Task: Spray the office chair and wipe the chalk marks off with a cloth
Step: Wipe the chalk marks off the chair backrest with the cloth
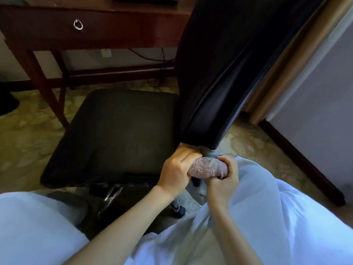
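Note:
The black office chair fills the middle of the view: its flat seat (114, 134) lies to the left and its backrest (219, 73) rises tall on the right. A pinkish, nubbly cloth (208, 169) is bunched into a roll just below the bottom of the backrest. My left hand (177, 169) grips the cloth's left end, with its fingertips up against the backrest's lower edge. My right hand (223, 182) grips the right end. No chalk marks or spray bottle show in this view.
A dark wooden desk (95, 29) with a ring-pull drawer stands behind the chair, cables hanging under it. A gold-trimmed white panel (315, 92) stands at the right. Patterned carpet (24, 142) covers the floor. My pale blue clothing fills the lower frame.

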{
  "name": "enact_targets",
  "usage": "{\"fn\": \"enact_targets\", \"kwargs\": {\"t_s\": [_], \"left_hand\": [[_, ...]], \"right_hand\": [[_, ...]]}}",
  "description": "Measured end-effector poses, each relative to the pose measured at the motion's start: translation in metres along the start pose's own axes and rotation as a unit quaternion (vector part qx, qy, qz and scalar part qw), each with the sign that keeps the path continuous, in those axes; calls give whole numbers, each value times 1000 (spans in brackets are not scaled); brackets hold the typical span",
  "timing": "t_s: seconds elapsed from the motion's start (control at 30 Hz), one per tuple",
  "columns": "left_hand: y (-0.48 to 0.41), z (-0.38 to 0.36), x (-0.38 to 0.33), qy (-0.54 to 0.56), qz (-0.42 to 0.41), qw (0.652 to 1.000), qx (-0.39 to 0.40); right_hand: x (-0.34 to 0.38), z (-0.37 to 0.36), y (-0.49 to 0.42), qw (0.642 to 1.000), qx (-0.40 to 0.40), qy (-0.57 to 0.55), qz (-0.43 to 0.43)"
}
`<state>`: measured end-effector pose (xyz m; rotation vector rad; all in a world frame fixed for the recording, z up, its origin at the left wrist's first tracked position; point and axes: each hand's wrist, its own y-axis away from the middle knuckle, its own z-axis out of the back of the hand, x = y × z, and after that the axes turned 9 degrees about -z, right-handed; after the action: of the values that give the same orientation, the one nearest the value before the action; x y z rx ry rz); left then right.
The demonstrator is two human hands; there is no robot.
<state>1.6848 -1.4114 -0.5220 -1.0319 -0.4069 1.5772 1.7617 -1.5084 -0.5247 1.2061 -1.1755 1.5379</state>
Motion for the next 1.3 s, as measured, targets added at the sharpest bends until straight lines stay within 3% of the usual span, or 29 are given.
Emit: {"fn": "enact_targets", "kwargs": {"t_s": [0.13, 0.27, 0.4, 0.57, 0.7, 0.97, 1.3], "left_hand": [[34, -25, 14, 30, 73, 996, 50], [32, -31, 15, 39, 82, 994, 59], [31, -29, 21, 41, 94, 985, 137], [32, -12, 21, -7, 46, 983, 178], [48, 12, 31, -61, 14, 980, 188], [113, 83, 70, -150, 55, 966, 204], [150, 122, 95, -185, 109, 953, 212]], "right_hand": [[-28, -8, 12, 997, -6, 66, -33], [-38, -9, 9, 994, 3, 96, -50], [-44, -9, 12, 988, 3, 116, -102], [-36, -13, 30, 971, 14, 173, -167], [-30, -22, 56, 962, 72, 185, -188], [-32, -64, 106, 955, 194, 184, -131], [-52, -115, 152, 940, 238, 230, -85]]}}
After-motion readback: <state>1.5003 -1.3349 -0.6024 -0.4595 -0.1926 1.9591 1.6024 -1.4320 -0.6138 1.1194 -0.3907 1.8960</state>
